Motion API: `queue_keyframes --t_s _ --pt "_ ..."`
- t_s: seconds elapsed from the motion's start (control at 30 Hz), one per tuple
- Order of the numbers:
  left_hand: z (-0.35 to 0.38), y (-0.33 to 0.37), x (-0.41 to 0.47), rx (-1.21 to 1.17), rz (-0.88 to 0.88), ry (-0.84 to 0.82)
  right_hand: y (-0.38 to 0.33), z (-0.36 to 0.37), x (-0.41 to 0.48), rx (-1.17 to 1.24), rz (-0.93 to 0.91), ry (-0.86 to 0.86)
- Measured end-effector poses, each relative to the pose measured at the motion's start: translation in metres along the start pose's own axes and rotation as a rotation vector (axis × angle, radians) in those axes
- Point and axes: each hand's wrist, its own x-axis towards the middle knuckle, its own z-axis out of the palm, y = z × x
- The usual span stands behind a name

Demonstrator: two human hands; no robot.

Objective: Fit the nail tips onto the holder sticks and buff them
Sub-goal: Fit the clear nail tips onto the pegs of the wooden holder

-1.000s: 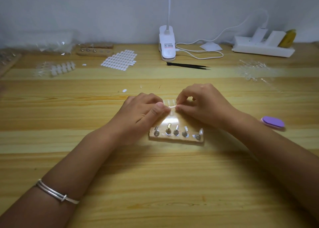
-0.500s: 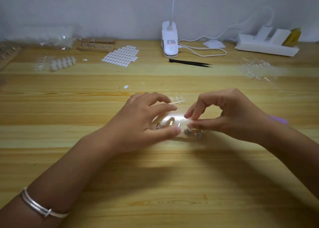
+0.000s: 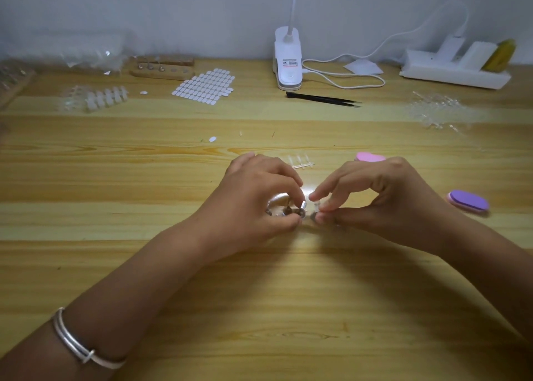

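Silvery holder sticks (image 3: 302, 205), translucent nail tip (image 3: 316, 204)

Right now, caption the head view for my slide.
Left hand and right hand each pinch holder sticks; purple buffer lies apart, untouched.

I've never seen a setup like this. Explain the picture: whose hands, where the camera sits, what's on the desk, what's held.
No machine here: a person works with bare hands, and the single camera, worn on their head, looks down at a wooden table. The left hand grips a metal holder stick. The right hand pinches what looks like a small clear nail tip beside that stick. Behind the hands lies a strip of nail tips; a pink buffer lies right of it, a purple buffer farther right. Farther back are black tweezers, a white clip lamp and a sheet of white tabs.
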Motion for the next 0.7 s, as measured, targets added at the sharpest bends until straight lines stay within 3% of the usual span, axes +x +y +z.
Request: queue_keyframes --t_s 0.47,0.63,0.7 --pt "0.0 0.003 0.0 -0.021 -0.025 0.002 -0.011 0.002 0.001 -0.141 -0.144 0.019" --pt "-0.005 0.0 -0.004 0.129 -0.03 0.019 -0.016 -0.003 0.002 -0.129 -0.036 -0.036" --pt "-0.01 -0.004 -0.007 0.266 -0.054 -0.051 -0.019 -0.009 0.006 -0.151 0.019 -0.094"
